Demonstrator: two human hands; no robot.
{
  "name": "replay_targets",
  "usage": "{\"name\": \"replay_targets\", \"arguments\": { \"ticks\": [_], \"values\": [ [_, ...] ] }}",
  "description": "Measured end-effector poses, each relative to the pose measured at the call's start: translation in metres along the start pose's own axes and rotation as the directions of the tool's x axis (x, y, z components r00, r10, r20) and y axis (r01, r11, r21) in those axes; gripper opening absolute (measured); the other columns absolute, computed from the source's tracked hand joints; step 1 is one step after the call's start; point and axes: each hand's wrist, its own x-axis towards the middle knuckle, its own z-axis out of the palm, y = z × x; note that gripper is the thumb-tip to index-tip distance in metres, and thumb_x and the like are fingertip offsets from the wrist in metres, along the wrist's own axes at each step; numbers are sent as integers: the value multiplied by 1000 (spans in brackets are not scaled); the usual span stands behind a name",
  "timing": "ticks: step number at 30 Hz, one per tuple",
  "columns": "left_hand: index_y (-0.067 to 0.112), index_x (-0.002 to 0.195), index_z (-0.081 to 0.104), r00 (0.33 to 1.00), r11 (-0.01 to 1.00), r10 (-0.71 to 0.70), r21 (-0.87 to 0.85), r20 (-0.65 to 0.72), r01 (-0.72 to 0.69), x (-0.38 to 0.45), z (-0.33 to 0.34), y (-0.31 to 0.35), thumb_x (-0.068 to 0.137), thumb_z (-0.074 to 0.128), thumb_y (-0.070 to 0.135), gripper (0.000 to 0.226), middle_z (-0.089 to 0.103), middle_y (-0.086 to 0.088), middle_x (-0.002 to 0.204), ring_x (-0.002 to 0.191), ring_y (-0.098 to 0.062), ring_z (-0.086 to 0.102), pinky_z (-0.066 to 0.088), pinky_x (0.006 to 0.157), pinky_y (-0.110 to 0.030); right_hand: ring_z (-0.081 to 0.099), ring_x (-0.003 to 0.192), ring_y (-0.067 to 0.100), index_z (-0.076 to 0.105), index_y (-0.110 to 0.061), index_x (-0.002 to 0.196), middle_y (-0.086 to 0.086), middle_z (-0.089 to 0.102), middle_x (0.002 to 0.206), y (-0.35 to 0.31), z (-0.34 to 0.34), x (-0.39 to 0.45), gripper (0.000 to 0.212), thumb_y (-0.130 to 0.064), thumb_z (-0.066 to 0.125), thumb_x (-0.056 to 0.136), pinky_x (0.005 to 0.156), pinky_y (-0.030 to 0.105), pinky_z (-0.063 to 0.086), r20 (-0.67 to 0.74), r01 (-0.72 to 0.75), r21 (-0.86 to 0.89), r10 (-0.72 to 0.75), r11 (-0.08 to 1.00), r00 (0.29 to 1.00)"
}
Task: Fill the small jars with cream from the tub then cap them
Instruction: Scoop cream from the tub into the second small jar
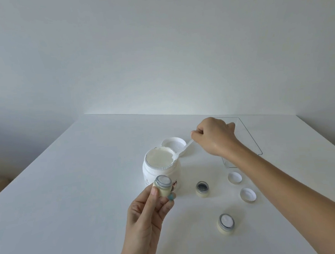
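Left hand [147, 210] pinches a small jar [163, 188] near the tub [161, 167] for filling; right hand [215, 136] grips the spatula [182, 150], loading cream.

My bench [87, 193] looks matt, smooth white. The tub [162, 172] seems glossy white plastic, its cream [158, 159] smooth and satiny. The small jars [226, 225] look like frosted pale-yellow glass with grey rims.
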Motion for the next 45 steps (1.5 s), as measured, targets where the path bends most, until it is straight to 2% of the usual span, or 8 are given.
{"name": "replay_targets", "arguments": {
  "ticks": [5, 10, 13, 19, 23, 30, 35, 45],
  "values": [
    [3, 99, 76, 1000, 1000, 7, 11, 18, -7, 0, 0, 1, 57, 91, 44, 60, 75, -13, 87, 78, -18, 73, 59, 71, -24, 38, 65, 27, 34, -15, 57, 4, 35, 59, 11, -14, -2, 40, -24, 48, 94, 74, 36, 22, 59, -4, 42, 1, 999, 998],
    [2, 101, 75, 1000, 1000, 5, 5, 13, -5, -2, -1, 0, 82, 69, 24, 29, 74, -15, 90, 79, -18, 74, 60, 72, -25, 44, 47, 6, 63, -3, 72, -13, 42, 39, 17, -23, -28, 38, -32, 54, 95, 68, 30, 28, -42, 86, 382, -76, 920, 996],
    [2, 102, 75, 1000, 999, -8, 38, 23, 7, -3, -1, -1, 86, 57, 22, 32, 75, -16, 99, 82, -18, 74, 59, 73, -25, 53, 64, 6, 64, -15, 70, -12, 57, 60, 10, -21, -51, 28, -30, 57, 93, 73, 28, 40, -69, 239, 471, -235, 849, 970],
    [2, 103, 74, 999, 998, -13, 66, 48, 10, -4, 1, 0, 84, 67, 31, 36, 74, -15, 98, 82, -18, 72, 59, 73, -25, 52, 80, 6, 63, -22, 72, -14, 55, 72, 0, -16, -64, 23, -30, 58, 92, 83, 30, 35, -37, 336, 446, -358, 829, 933],
    [1, 106, 73, 998, 997, -12, 71, 68, 7, -3, 3, 2, 66, 85, 46, 62, 73, -15, 98, 83, -17, 71, 59, 75, -25, 52, 75, 3, 65, -17, 73, -13, 57, 71, -4, -15, -63, 27, -31, 56, 93, 83, 31, 34, -17, 304, 447, -332, 842, 943],
    [3, 112, 72, 997, 999, -21, 49, 68, 18, -3, 1, 1, 65, 87, 44, 63, 74, -15, 103, 89, -19, 72, 58, 77, -25, 49, 69, -13, 63, -20, 69, -17, 58, 66, -1, -14, -62, 30, -32, 54, 95, 82, 32, 32, 12, 192, 388, -213, 902, 977],
    [4, 114, 71, 998, 999, -18, 51, 66, 14, -3, 2, 2, 66, 86, 45, 66, 73, -15, 107, 93, -19, 72, 58, 78, -26, 45, 58, 0, 62, -10, 70, -9, 50, 59, 11, -18, -59, 34, -32, 54, 94, 75, 30, 33, -34, 138, 425, -137, 895, 990],
    [0, 106, 72, 997, 999, -19, 32, 81, 17, -3, 2, 3, 68, 85, 45, 60, 72, -14, 96, 86, -19, 72, 59, 76, -27, 52, 72, 0, 53, -32, 59, -28, 56, 67, 9, -10, -71, 34, -33, 56, 93, 88, 35, 36, 38, 202, 469, -248, 860, 968]
  ]
}}
